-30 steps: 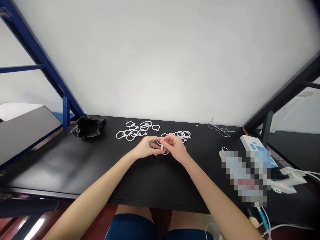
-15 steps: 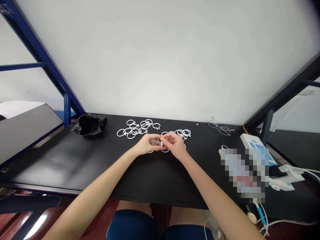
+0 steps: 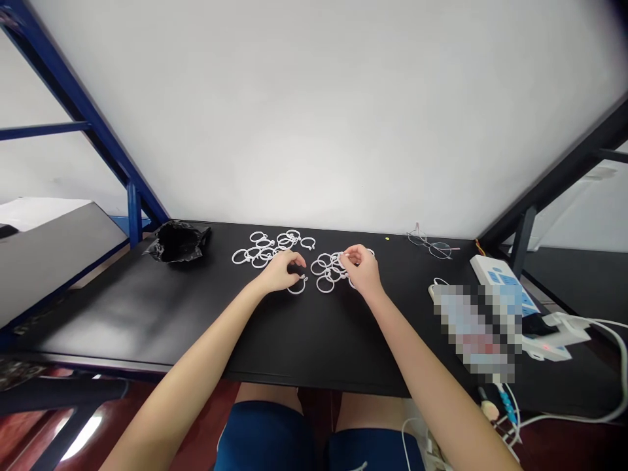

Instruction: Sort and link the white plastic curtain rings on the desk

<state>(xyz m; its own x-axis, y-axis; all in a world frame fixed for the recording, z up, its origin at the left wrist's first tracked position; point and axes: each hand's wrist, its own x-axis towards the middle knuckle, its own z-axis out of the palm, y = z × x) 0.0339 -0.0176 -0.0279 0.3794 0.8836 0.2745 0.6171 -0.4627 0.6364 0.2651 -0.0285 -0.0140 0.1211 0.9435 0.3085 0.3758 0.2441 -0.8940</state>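
On the black table lie thin white plastic rings with small clasp-like tabs. One loose group of white rings (image 3: 241, 256) spreads left of centre, beyond my left hand (image 3: 283, 271). That hand's thumb and fingers are curved and apart, with nothing visible between them. Just beside it rests a single white ring (image 3: 296, 292), partly hidden by the hand. My right hand (image 3: 363, 267) is over a second group of white rings (image 3: 324, 284), its thumb and forefinger pinched at a white ring's edge. The hand covers part of that group.
A crumpled black plastic bag (image 3: 179, 243) gapes at the back left. Eyeglasses (image 3: 438, 249) lie at the back right. Along the right side are a blurred-out phone-like item (image 3: 473, 333), a white power strip (image 3: 500, 278) and cables. A wall (image 3: 314, 118) rises behind the table.
My hands were together at a small white piece; now they are apart, the left moved left and the right moved right and slightly away, to the right-hand ring group.
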